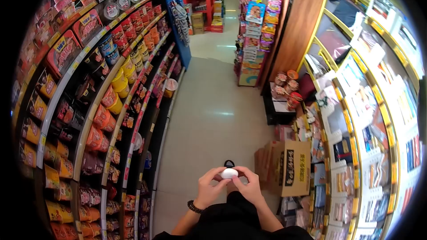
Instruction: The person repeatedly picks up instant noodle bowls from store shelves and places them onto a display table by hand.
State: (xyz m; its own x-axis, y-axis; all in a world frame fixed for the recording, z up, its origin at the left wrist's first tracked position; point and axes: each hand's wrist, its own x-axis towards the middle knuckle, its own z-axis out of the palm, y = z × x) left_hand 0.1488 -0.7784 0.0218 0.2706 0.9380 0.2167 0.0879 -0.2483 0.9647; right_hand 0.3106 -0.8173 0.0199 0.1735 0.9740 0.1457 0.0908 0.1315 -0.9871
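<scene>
A small white rounded object (229, 174) is held between the fingertips of both hands, low in the middle of the view. My left hand (212, 186) pinches it from the left, with a dark beaded bracelet (194, 206) round the wrist. From the right, my right hand (249, 187) closes its thumb and fingers on the same object. A black loop (229, 163) shows just beyond the white object; whether the two are joined is unclear. Black clothing and part of a leg appear below the hands.
Shelves of cup noodles and packets (118, 82) line the left. A cardboard box (289, 169) stands on the floor (202, 102) at right, beside bright shelves of packaged goods (356, 133). Farther ahead are a hanging snack rack (260, 31) and a red stand (200, 4).
</scene>
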